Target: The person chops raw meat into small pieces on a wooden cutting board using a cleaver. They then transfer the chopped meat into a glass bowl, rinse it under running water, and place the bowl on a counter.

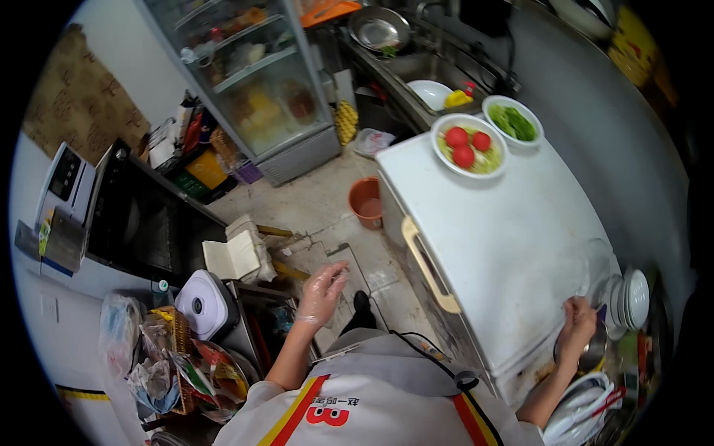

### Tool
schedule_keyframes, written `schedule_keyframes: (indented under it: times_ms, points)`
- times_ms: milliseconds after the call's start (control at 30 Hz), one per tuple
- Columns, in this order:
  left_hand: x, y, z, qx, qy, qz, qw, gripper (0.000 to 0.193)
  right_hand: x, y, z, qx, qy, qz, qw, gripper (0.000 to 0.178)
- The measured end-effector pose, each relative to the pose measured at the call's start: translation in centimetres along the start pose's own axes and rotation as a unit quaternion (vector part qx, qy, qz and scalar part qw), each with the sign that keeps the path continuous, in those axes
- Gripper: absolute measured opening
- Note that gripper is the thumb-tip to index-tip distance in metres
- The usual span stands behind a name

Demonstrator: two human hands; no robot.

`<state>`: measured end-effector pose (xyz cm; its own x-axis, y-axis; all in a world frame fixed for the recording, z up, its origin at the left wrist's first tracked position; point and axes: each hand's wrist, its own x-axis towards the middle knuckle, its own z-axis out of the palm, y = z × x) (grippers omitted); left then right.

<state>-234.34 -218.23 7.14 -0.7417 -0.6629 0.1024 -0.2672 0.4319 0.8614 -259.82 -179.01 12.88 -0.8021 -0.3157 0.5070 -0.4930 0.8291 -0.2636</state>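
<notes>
At the near right edge of the long white-topped chest freezer (506, 230), the right hand (576, 327) has its fingers drawn narrowly together beside a crumpled, see-through plastic piece (587, 266), which lies at that same edge; whether the fingers pinch it, I cannot tell. To the freezer's left, the left hand (321, 293), in a thin clear plastic glove (315, 315), hangs above the floor, fingers loosely curled and the grip fairly wide. On the freezer's far end stands a round white bowl (476, 176) with red tomatoes (462, 156).
</notes>
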Motion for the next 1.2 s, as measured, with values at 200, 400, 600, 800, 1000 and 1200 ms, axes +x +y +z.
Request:
schedule_keyframes:
  times_ms: [200,400,600,800,1000,1200]
  points:
    - [6.5,-3.8,-6.9,-0.042,0.073,-0.002,0.996,0.026,3.2,-19.7,10.3,0.229,-0.152,-0.161,0.948,0.012]
    - [9.8,-9.6,-16.2,-0.003,0.193,-0.038,0.98,0.026,6.7,-34.7,18.3,0.315,-0.248,-0.31,0.862,0.011]
    - [11.6,-16.4,-21.3,-0.044,0.315,-0.117,0.941,0.026,11.5,-45.5,26.0,0.314,-0.335,-0.406,0.79,0.013]
    - [17.9,-22.4,-26.5,-0.032,0.388,-0.149,0.909,0.026,17.1,-56.5,35.0,0.3,-0.376,-0.462,0.745,0.012]
    - [27.1,-27.1,-33.7,-0.027,0.439,-0.228,0.869,0.027,23.7,-69.7,45.5,0.376,-0.412,-0.524,0.644,0.01]
    - [34.5,-29.1,-41.7,0.075,0.463,-0.232,0.852,0.026,28.1,-86.7,51.1,0.382,-0.442,-0.559,0.588,0.013]
